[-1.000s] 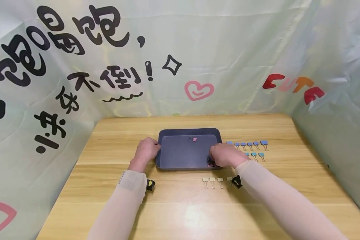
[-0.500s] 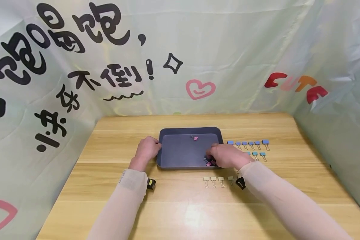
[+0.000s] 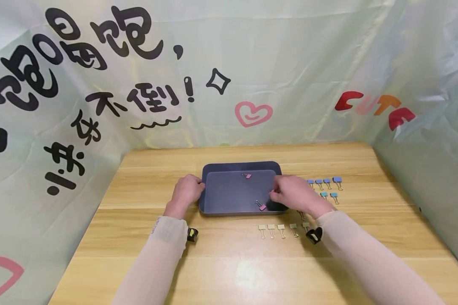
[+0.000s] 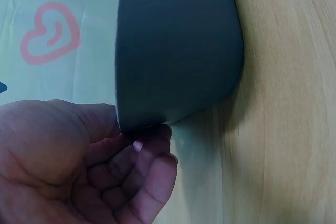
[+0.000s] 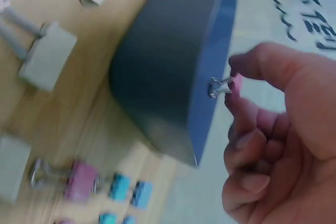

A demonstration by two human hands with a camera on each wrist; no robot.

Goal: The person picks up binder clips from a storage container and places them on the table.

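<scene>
My left hand holds the left rim of a dark grey rectangular tray, its thumb and fingers pinching the edge in the left wrist view. Between thumb and index finger, my right hand pinches a small pink binder clip by its body, the silver handles pointing toward the tray. That hand is over the tray's right side. Inside the tray lie one pink binder clip near the back and another pink clip near the front. The right hand hides part of the tray's right side.
Right of the tray, blue clips form a row, with teal clips in front, partly behind my hand. A pink clip lies on the table beside the teal ones. Cream clips line up before the tray. Fabric walls enclose the table.
My right hand has risen from the tray's front right corner and moved right, now with a pink binder clip. A pink clip in the tray shifted slightly left. The left hand stays on the rim.
</scene>
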